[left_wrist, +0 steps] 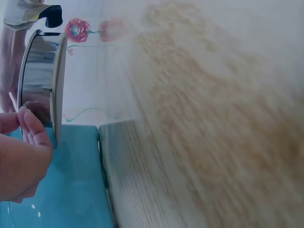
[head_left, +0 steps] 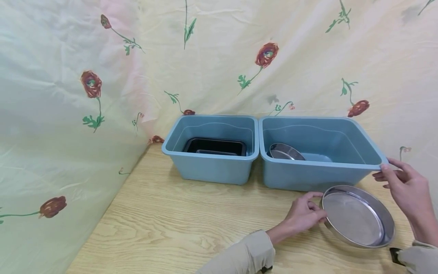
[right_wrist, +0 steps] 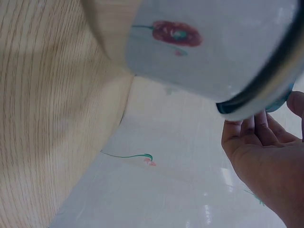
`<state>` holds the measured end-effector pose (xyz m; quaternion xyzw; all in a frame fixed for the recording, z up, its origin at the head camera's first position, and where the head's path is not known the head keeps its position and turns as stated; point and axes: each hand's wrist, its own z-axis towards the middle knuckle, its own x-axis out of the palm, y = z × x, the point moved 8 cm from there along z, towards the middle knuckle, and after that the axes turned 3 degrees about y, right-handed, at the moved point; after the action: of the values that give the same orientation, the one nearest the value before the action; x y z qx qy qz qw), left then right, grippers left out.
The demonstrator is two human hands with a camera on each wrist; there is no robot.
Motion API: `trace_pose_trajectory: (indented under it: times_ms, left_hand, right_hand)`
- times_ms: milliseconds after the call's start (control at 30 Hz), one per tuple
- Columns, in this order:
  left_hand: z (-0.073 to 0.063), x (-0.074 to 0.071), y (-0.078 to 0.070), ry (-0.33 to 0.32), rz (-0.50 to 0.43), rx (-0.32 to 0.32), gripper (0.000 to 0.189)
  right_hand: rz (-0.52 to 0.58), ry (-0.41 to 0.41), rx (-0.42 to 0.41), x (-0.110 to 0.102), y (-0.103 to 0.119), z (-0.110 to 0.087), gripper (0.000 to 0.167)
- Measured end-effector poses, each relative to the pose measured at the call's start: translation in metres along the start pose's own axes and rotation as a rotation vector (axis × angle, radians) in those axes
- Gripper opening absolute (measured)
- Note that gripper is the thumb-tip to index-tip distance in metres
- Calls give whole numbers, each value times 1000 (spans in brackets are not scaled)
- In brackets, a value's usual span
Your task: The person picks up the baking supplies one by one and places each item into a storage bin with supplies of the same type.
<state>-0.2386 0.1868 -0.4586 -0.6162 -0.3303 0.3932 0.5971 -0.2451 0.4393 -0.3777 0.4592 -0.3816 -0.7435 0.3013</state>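
A round metal cake pan [head_left: 352, 217] is tilted above the right front of the table. My left hand [head_left: 302, 215] pinches its left edge between thumb and fingers; in the left wrist view the pan [left_wrist: 40, 76] stands edge-on, with the left hand [left_wrist: 26, 156] at its rim. My right hand [head_left: 408, 186] grips the front right corner of the right blue bin [head_left: 308, 177], thumb over the rim and fingers beneath. Inside that bin a smaller round metal pan [head_left: 285, 151] leans at the left. The pan's shiny wall [right_wrist: 204, 71] covers much of the right wrist view, above the right hand [right_wrist: 266, 147].
Beside the right bin stands a left blue bin [head_left: 212, 169] holding a black rectangular pan [head_left: 215, 144]. Both bins sit at the back of the wooden table [head_left: 154, 228], against a flowered cloth [head_left: 212, 76] that also hangs along the left side.
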Motion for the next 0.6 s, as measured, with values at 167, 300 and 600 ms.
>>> trace_pose_trajectory:
  times_ms: [167,300,600]
  left_hand:
    - [-2,-1,-1,6,-9,6,52]
    - [-4,-1,-3,17,-30,16,53]
    - [-7,-3,-8,22,-32,25,52]
  right_hand:
    - [3,8,19,1,0,-1,48]
    - [6,14,30,1,-1,0,48]
    - [42,9,23,0,-2,0,42]
